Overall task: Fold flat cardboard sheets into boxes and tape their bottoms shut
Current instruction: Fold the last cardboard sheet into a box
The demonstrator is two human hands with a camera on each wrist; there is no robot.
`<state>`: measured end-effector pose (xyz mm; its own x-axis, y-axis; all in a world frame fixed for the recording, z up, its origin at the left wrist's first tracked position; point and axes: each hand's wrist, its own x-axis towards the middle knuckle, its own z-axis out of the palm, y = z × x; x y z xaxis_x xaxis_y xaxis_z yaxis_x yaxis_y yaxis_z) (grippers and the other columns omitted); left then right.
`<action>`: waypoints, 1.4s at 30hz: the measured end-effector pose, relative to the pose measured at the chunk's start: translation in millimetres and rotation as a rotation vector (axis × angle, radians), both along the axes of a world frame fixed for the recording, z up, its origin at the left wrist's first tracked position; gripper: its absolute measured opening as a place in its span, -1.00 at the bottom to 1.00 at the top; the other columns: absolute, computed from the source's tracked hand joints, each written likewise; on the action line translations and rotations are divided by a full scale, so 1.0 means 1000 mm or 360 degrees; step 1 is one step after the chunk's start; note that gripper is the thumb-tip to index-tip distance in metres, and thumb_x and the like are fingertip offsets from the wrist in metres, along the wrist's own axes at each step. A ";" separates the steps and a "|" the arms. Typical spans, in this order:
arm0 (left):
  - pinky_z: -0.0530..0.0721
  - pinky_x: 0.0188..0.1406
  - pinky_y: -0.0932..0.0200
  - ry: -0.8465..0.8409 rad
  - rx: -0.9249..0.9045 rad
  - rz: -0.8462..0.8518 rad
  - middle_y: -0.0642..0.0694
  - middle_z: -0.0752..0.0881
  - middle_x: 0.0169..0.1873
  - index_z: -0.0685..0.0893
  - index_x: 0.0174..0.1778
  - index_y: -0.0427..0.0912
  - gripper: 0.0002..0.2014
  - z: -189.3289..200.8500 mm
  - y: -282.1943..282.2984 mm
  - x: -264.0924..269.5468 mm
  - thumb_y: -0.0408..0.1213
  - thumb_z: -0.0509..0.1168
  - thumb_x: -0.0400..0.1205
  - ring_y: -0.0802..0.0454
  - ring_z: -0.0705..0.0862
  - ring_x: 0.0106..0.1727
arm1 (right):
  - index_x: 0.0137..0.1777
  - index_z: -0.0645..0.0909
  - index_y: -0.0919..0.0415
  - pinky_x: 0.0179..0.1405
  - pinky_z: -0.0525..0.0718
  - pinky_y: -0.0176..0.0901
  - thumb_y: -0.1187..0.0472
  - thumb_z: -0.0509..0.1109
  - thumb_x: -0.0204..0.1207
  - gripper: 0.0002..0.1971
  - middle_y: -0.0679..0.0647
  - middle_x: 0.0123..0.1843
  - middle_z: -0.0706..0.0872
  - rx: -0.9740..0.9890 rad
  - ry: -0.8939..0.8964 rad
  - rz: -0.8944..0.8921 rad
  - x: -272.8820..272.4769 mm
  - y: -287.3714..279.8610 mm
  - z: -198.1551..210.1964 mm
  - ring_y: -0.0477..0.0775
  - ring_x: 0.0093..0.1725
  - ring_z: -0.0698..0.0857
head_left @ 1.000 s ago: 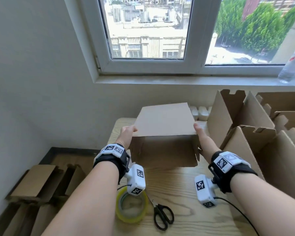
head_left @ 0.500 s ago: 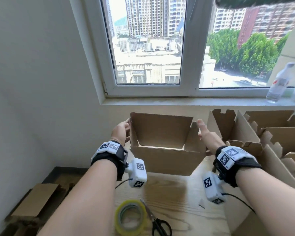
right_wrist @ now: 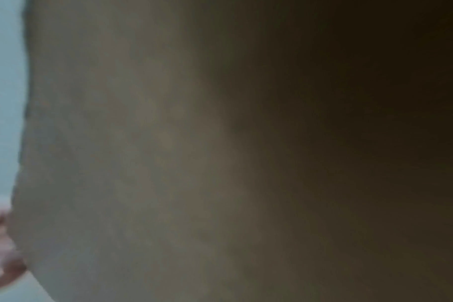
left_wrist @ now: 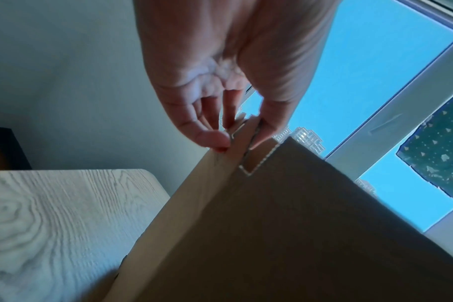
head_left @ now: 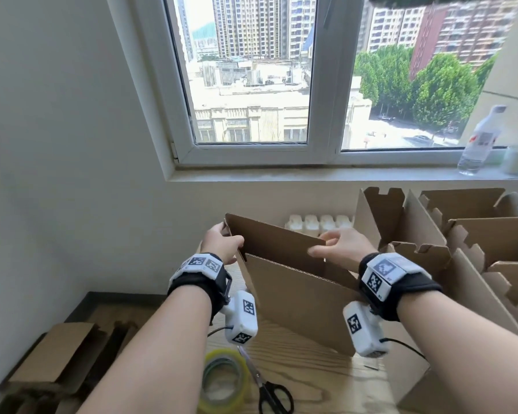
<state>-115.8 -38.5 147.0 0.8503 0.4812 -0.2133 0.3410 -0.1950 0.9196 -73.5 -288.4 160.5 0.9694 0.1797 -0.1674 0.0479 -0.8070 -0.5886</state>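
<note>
Head view downward over table [head_left: 311,380]; wrist views close against cardboard [left_wrist: 297,235].

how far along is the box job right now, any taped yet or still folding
Done: several opened-up boxes stand at the right of the table; whether their bottoms are taped can't be seen. In hand: one cardboard box, with the left hand pinching its top left corner and the right hand gripping a flap edge. Left: taping this one, since the tape roll and scissors lie untouched, plus flat sheets on the floor.
</note>
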 end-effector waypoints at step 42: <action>0.62 0.16 0.36 0.0573 0.0152 -0.0716 0.22 0.60 0.28 0.47 0.43 0.10 -0.29 0.003 -0.005 0.008 -0.70 0.29 0.49 0.21 0.63 0.19 | -0.25 0.57 0.01 -0.03 0.62 -0.16 0.22 0.45 0.41 -0.88 0.05 -0.07 0.71 0.0046 -0.0098 -0.0363 0.020 -0.009 -0.001 0.12 -0.01 0.69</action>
<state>-107.3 -43.5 150.3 0.8576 0.1209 -0.4999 0.4931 -0.4693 0.7325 -53.7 -297.1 159.7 0.9937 -0.0415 -0.1044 -0.0971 -0.7841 -0.6130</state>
